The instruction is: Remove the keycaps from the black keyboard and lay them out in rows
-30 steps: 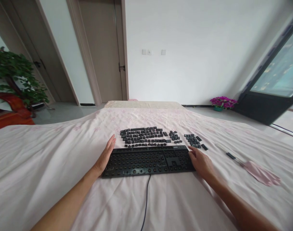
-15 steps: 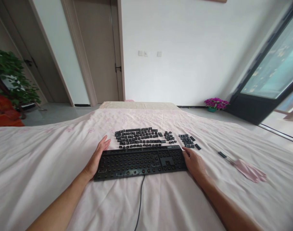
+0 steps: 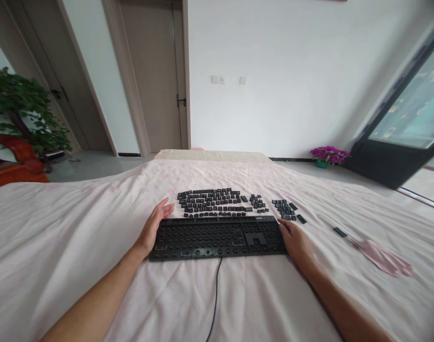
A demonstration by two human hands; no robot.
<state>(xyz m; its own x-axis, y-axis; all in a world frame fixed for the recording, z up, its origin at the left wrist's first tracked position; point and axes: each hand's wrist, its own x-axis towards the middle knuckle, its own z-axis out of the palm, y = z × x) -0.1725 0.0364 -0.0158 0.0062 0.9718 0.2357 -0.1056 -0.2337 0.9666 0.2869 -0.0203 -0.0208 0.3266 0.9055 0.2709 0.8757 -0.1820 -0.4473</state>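
Note:
A black keyboard [image 3: 202, 237] with its keycaps off lies flat on a pale pink cloth, its cable [image 3: 216, 294] running toward me. My left hand [image 3: 154, 228] rests along its left end, fingers stretched out past the back corner. At the right end, my right hand [image 3: 297, 240] grips the edge, thumb side at the back corner; some of its fingers are hidden. Just behind the keyboard lie loose black keycaps [image 3: 213, 202] in rows, with smaller groups of keycaps [image 3: 257, 203] and number-pad keycaps [image 3: 284, 209] to the right.
On the cloth [image 3: 95, 247] to the right lie a thin tool with a dark handle [image 3: 340, 232] and a folded pink cloth [image 3: 384, 257]. Beyond the covered surface stand a red wooden chair [image 3: 20, 161], a leafy plant [image 3: 24, 109] and purple flowers [image 3: 329, 154].
The whole view has shifted slightly, so things sit farther right. The keyboard's left end has swung a little away from me, and it lies straighter along the keycap rows.

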